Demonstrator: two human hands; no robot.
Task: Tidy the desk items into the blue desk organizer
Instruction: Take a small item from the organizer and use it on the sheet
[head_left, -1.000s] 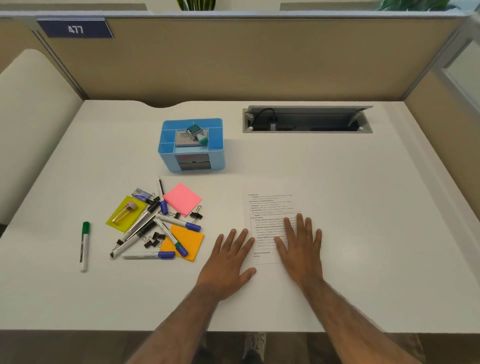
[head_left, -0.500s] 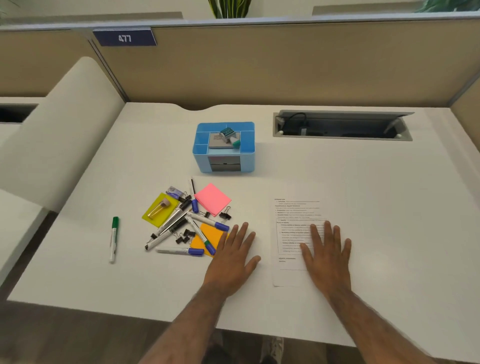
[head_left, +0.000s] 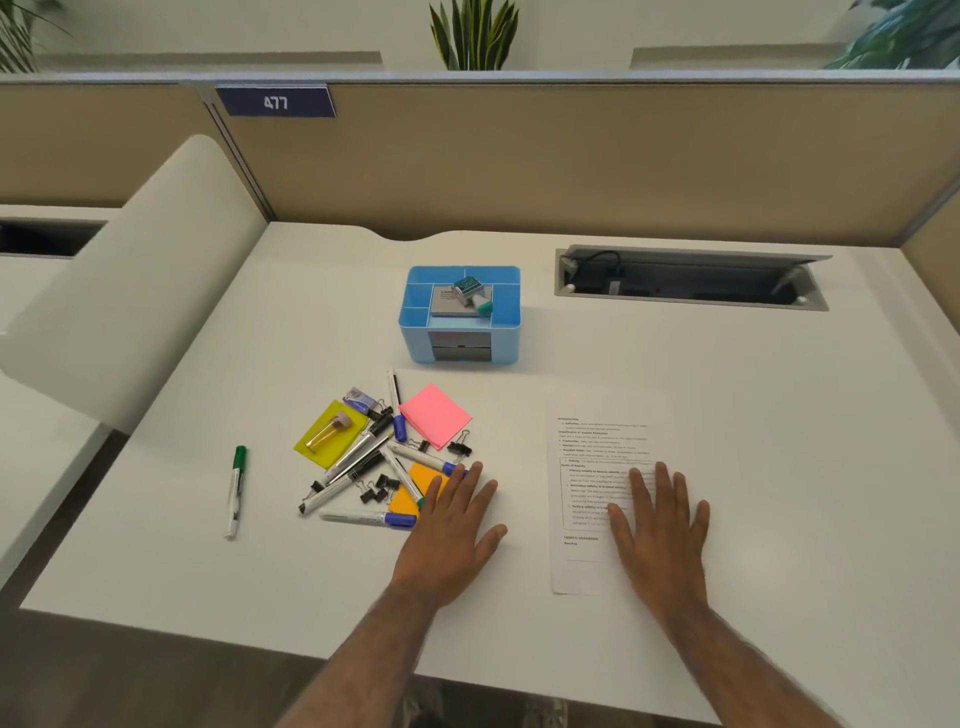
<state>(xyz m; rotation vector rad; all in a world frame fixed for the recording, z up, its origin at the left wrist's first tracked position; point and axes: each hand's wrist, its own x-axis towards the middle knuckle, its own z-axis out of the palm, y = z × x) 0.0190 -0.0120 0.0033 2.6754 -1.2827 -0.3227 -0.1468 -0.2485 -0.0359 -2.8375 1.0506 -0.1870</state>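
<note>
White desk (head_left: 675, 364), bounded at the rear by a tan partition (head_left: 571, 156) carrying a "477" plate (head_left: 275, 102); a cable tray (head_left: 685, 280) is recessed in the desk at back right. Blue desk organizer (head_left: 460, 317) stands mid-desk, left of the tray — a grey pad and a teal-capped item sit in its top compartments. Printed sheet (head_left: 597, 441) lies flat at right; the right hand (head_left: 660, 525) rests palm-down on its lower half, fingers extended and slightly spread, gripping nothing. Left hand (head_left: 452, 525) lies flat, fingers apart, fingertips over the near edge of an orange sticky pad (head_left: 415, 493). The loose pile sits in front of the organizer: pink sticky pad (head_left: 435, 415), yellow sticky pad (head_left: 324, 436) with a small vial on it, several blue- and black-capped markers, black binder clips (head_left: 376, 488). A green-capped marker (head_left: 236, 491) lies alone, well left of the pile.
</note>
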